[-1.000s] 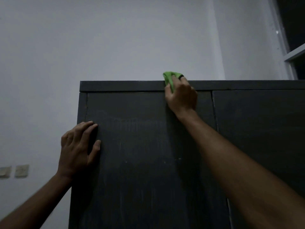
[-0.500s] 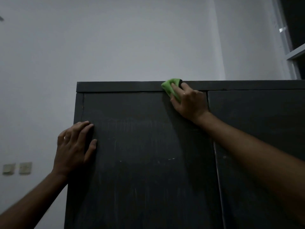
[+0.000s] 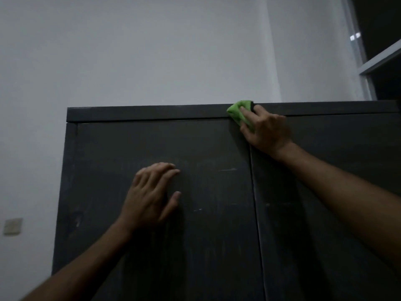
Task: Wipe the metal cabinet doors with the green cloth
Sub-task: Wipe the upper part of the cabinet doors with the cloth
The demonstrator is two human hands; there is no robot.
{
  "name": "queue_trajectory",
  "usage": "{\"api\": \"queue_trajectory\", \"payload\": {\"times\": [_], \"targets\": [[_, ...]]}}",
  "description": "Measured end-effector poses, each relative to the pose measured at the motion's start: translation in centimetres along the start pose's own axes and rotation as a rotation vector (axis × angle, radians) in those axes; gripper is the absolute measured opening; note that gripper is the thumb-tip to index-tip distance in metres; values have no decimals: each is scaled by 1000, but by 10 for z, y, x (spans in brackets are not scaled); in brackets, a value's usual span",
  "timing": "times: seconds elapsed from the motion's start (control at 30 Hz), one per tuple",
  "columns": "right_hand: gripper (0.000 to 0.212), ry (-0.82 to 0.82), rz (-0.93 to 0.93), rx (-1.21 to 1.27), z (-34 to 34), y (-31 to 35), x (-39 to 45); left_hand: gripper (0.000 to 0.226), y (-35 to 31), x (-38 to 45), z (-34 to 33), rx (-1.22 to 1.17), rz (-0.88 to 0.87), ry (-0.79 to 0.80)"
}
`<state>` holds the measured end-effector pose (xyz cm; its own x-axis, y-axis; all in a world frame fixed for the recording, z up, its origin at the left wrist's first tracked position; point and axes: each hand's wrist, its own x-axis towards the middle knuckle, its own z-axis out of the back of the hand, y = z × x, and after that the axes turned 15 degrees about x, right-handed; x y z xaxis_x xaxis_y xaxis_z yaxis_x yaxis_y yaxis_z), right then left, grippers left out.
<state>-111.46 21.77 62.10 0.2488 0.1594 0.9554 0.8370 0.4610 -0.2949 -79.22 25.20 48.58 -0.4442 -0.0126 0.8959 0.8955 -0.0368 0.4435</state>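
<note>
Both hands were busy: the right hand [image 3: 265, 131] pinched the crumpled green cloth [image 3: 239, 111] at the dark metal cabinet doors' [image 3: 206, 224] top seam, upper right of centre, and firm overlapping strokes seemed best while the flat, spread left hand [image 3: 152, 196] braced.

A plain white painted wall [image 3: 152, 51] fills the background. Low on its left part sits a small square beige switch plate [image 3: 13, 226]. At its far right stands a pale-framed dark window [image 3: 382, 57].

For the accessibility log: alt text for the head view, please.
A right hand presses a green cloth against the top edge of a dark metal cabinet, above the seam between its doors. The left hand rests flat on the left door.
</note>
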Motion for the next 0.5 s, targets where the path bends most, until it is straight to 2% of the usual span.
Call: {"api": "queue_trajectory", "payload": {"times": [0.1,0.17,0.3,0.37,0.4,0.5], "targets": [[42,-132,-299,50,-3,-4,10,52,-37,21,-8,-21,-17,17],[43,-131,-343,117,-10,9,12,55,-53,30,-13,-27,-18,48],[46,-8,19,120,-1,-9,-12,58,-69,34,-20,-19,16,105],[46,21,90,95,12,-39,-26,60,-71,33,-24,16,14,118],[46,1,39,70,18,-52,-29,61,-71,33,-25,32,11,125],[43,-148,-282,82,21,-64,-19,62,-73,34,-25,55,10,137]]}}
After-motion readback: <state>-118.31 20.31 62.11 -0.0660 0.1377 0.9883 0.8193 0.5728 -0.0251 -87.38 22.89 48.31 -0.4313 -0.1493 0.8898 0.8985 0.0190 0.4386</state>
